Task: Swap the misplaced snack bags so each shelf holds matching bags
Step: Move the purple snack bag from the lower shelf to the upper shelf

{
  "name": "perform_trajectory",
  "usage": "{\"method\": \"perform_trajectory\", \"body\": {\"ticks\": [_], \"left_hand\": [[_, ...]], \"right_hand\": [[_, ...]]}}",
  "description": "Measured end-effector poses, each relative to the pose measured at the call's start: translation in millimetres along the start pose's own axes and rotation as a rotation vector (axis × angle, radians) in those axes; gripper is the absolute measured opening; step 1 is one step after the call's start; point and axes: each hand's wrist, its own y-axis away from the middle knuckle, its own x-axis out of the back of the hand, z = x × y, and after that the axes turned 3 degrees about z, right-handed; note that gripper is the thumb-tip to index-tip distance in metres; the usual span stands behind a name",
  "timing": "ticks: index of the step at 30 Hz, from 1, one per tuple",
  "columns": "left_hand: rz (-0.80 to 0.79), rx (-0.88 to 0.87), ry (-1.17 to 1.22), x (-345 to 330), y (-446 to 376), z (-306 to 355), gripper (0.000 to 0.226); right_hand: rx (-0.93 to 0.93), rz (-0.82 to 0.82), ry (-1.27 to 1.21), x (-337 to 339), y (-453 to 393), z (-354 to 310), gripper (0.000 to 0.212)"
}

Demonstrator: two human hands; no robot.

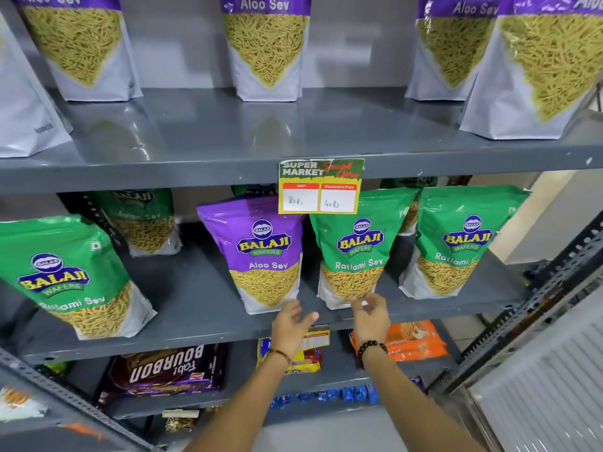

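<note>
My left hand (291,324) is hovering with its fingers loosely spread and holding nothing, just below the purple Aloo Sev bag (257,252) standing at the frame's centre among green Ratlami Sev bags on the middle shelf (195,321). My right hand (370,316) is reaching with fingers parted at the bottom edge of the nearest green Ratlami Sev bag (357,249); I cannot tell whether they are touching it. Both bags are reading "Balaji Wafers". A price tag (321,185) is showing "Super Market", "80Rs", "40Rs". Across the top, the purple bags are running out of frame.
</note>
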Motion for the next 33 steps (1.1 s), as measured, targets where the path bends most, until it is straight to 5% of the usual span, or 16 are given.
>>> {"method": "perform_trajectory", "body": {"ticks": [4,8,12,17,26,33], "left_hand": [[0.242,0.059,0.012,37.7,-2.7,-19.8,0.042],[0.411,0.034,-0.023,70.3,-14.5,-10.3,0.048],[0.298,-0.009,-0.05,91.8,-34.2,3.5,0.074],[0.155,-0.018,-0.129,100.3,-52.7,9.7,0.059],[0.178,-0.043,-0.214,105.4,-40.8,-1.7,0.074],[0.188,-0.104,-0.177,126.5,-8.7,-10.2,0.06]], "right_hand": [[-0.026,-0.182,0.025,-38.5,24.8,13.5,0.027],[-0.014,-0.392,0.077,-70.4,27.0,3.6,0.054],[0.046,-0.506,0.148,-91.3,12.6,-12.2,0.082],[0.11,-0.622,0.217,-102.5,0.4,-25.8,0.095],[0.143,-0.571,0.221,-94.9,13.5,-18.8,0.077],[0.183,-0.619,0.251,-82.5,39.4,-13.6,0.064]]}}
